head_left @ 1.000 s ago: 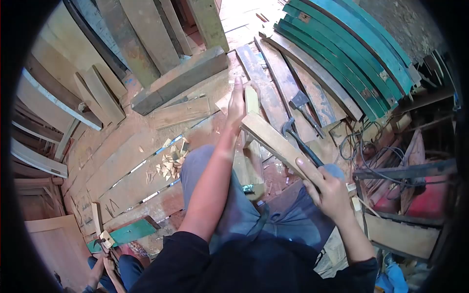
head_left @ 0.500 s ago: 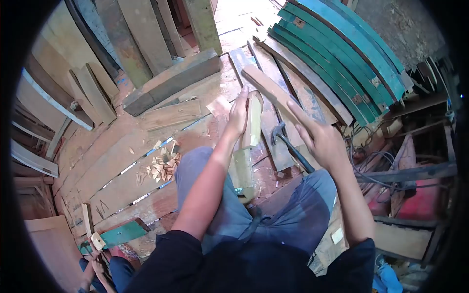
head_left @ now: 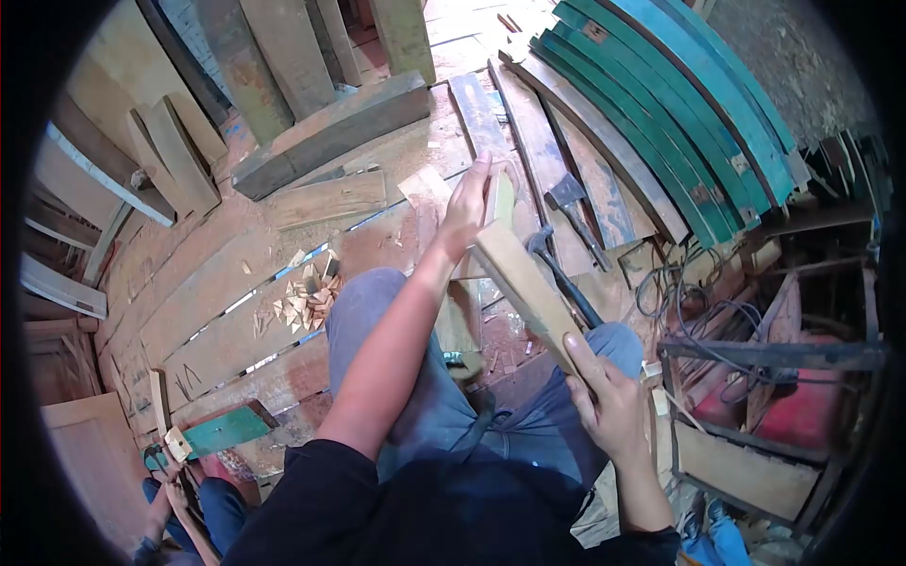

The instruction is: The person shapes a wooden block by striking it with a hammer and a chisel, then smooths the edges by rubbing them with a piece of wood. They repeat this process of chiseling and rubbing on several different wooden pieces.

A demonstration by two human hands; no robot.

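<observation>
My right hand [head_left: 604,396] is wrapped round the lower end of a long wooden bar [head_left: 524,288], which slants up and left in front of my knees. My left hand [head_left: 466,212] holds a pale wooden block [head_left: 500,200] upright, fingers along its left side. The bar's upper end overlaps the lower part of the block, and whether they touch is unclear. Just right of the bar lies a dark-handled hammer [head_left: 564,278]. Beyond it, a hatchet [head_left: 578,209] rests on the boards.
Small wood offcuts [head_left: 311,294] are piled left of my knee. Green curved boards [head_left: 651,123] are stacked at the upper right. A thick beam [head_left: 330,132] lies at the upper left. Cables [head_left: 703,302] tangle at the right. Another person's hands [head_left: 175,476] show at the lower left.
My right hand has drawn the bar down and toward me, uncovering the hatchet. My left hand still holds the block. The view has shifted slightly.
</observation>
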